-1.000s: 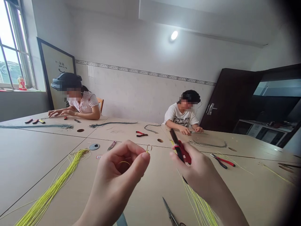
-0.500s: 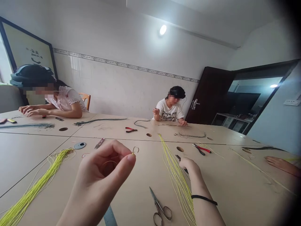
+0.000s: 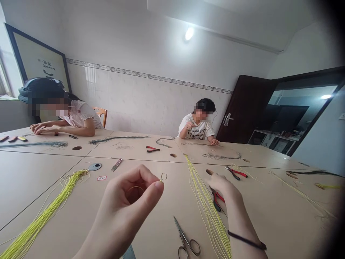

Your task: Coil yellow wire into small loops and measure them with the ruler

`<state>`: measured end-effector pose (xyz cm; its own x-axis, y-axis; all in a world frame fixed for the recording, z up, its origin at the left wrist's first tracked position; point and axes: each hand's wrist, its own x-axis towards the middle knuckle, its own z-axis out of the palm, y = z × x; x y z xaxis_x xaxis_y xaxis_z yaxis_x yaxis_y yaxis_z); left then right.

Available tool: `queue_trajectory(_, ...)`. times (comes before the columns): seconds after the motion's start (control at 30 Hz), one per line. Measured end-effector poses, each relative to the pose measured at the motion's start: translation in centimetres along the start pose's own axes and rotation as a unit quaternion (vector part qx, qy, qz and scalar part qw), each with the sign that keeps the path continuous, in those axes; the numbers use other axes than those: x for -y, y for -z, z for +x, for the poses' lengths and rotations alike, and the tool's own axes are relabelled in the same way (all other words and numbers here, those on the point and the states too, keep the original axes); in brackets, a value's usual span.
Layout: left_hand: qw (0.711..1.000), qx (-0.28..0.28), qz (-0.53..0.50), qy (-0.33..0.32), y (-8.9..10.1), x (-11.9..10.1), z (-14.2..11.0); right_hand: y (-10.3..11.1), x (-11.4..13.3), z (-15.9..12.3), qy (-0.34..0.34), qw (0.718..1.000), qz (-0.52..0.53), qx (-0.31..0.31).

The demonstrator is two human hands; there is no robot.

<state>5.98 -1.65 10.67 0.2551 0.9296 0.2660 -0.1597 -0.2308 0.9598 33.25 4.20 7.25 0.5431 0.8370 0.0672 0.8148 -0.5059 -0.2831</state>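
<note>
My left hand (image 3: pixel 129 205) pinches a small gold fish hook (image 3: pixel 165 176) between thumb and forefinger. The bend of the hook sticks up past the fingertips, and a thin loop of line shows inside the curled palm. My right hand (image 3: pixel 226 187) is stretched out over the table with its fingers partly hidden; nothing shows in them. Below it lie red-and-black pliers (image 3: pixel 216 202), partly covered by the hand. A long bundle of yellow cords (image 3: pixel 203 194) runs along the table beside the pliers. Scissors (image 3: pixel 184 239) lie nearer to me, between both hands.
Another yellow cord bundle (image 3: pixel 51 212) lies at left, near a grey round cover (image 3: pixel 95 167) and thread snips (image 3: pixel 116 164). More pliers (image 3: pixel 236 172) lie beyond my right hand. Two people sit across the table (image 3: pixel 151 169). A ruler end (image 3: pixel 129 252) shows under my left forearm.
My right hand has let go of the pliers, which now lie on the table. My left hand keeps its pinch on the hook. The view has shifted slightly; the co-worker's hand at far right is gone.
</note>
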Motion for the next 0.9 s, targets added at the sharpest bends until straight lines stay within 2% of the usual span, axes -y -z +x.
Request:
queue_trajectory(0.1,0.993,0.055,-0.077,0.074,-0.1,0.4,0.1,2.5,3.3,-4.8,0.185,0.978,0.083,-0.054)
queue_trajectory(0.13,0.986,0.075,-0.111,0.096,-0.1,0.5,0.1,2.9,4.3,-6.6,0.245,0.961,0.108,-0.074)
queue_trajectory(0.17,0.979,0.089,-0.144,0.112,-0.1,0.5,0.1,3.1,5.0,-8.4,0.313,0.932,0.141,-0.120)
queue_trajectory(0.2,0.971,0.101,-0.177,0.124,-0.2,0.5,0.1,3.2,5.6,-10.1,0.445,0.842,0.206,-0.225)
queue_trajectory(0.23,0.963,0.108,-0.207,0.132,-0.2,0.4,0.0,3.2,5.9,-11.6,0.516,0.774,0.238,-0.279)
queue_trajectory(0.3,0.949,0.121,-0.253,0.147,-0.3,0.1,-0.1,3.1,5.9,-13.6,0.573,0.710,0.241,-0.331)
queue_trajectory(0.37,0.938,0.138,-0.275,0.161,-0.4,-0.3,-0.3,3.0,5.5,-14.3,0.576,0.711,0.204,-0.349)
queue_trajectory(0.5,0.932,0.166,-0.278,0.162,-0.2,-0.8,-0.6,3.4,5.1,-13.7,0.575,0.703,0.164,-0.385)
queue_trajectory(0.73,0.947,0.183,-0.213,0.158,-0.2,-0.7,-0.5,4.0,4.7,-13.5,0.589,0.696,0.121,-0.392)
queue_trajectory(0.9,0.955,0.189,-0.164,0.160,-0.3,-0.6,-0.6,3.9,4.9,-13.5,0.586,0.694,0.157,-0.387)
